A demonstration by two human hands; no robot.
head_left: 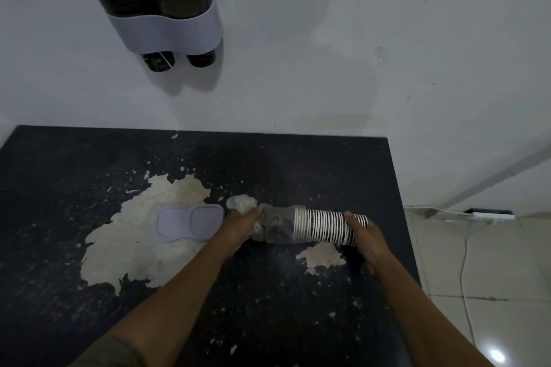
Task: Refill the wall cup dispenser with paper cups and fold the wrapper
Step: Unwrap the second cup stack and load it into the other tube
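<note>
Both hands grip one sleeve of paper cups (pixel 325 228) lying on its side on the desk (pixel 268 292). Left hand (pixel 243 225) has its fingers curled round the bunched, twisted end of the clear plastic wrapper (pixel 269 225), a white wad of which sticks out above the knuckles. Right hand (pixel 365 240) wraps its fingers round the opposite, bare end of the stack, thumb on the near side.

Long axis of the stack runs left to right across the desk, roughly parallel to the wall (pixel 328 53). Its left part is under the wrapper; its right part shows black-and-white rims side by side. A round emblem shows through the plastic on the leftmost cup, too blurred to read.

Just left of the left hand lies a pale, flat double-lobed lid (pixel 189 222), on a patch where the dark desk surface has peeled to a light layer.

On the wall above hangs the twin-tube cup dispenser (pixel 167 27), dark tubes over a white collar, with two dark cup bottoms (pixel 179 59) poking out below. Small print on them is unreadable.
</note>
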